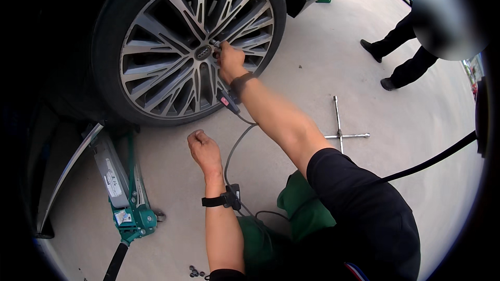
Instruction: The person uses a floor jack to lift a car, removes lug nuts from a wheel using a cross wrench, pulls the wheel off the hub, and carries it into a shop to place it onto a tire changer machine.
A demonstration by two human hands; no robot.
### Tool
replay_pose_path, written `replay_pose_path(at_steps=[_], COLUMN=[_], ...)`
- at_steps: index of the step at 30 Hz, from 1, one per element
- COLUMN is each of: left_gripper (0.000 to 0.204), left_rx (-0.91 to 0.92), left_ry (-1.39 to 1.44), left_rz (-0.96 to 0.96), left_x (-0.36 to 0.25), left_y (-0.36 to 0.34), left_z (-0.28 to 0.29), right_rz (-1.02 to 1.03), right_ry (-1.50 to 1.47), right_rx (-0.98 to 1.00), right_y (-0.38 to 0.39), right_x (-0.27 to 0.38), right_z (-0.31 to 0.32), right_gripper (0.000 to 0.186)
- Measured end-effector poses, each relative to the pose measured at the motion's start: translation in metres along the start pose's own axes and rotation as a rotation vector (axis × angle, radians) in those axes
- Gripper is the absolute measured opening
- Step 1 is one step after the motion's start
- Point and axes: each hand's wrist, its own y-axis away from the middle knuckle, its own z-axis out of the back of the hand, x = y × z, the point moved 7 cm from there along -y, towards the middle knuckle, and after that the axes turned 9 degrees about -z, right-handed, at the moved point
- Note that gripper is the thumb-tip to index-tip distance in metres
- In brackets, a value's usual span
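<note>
My right hand (229, 61) reaches up to the middle of a car wheel (169, 57) with silver spokes and a black tyre. Its fingers are pinched around a small silvery metal piece (214, 43) just right of the round hub cap (202, 52). The fingers cover most of that piece, so its kind cannot be made out. Below the tyre, my left hand (204, 151) is held over the ground with its fingers curled in. Whatever may be inside that hand is hidden. Each of my wrists wears a dark strap with a small box and a cable.
A green and grey floor jack (136, 218) stands at the left, reaching under the car. On the concrete at right lies a cross-shaped lug wrench (341, 135). Several small dark pieces (195, 271) lie near the lower edge. Another person in black trousers (403, 44) stands at upper right.
</note>
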Motion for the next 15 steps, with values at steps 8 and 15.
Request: replay_pose_path(at_steps=[8,15], left_gripper=[0.032,0.034], left_rx=[0.010,0.010], left_ry=[0.024,0.006], left_rz=[0.010,-0.002], left_x=[-0.009,-0.006], left_y=[0.006,0.002], left_z=[-0.001,0.008], right_rz=[-0.595,-0.510], right_ry=[-0.298,0.053], right_rx=[0.329,0.416], right_y=[0.024,0.042], right_x=[-0.036,-0.070], right_z=[0.030,-0.001], right_gripper=[0.021,0.010])
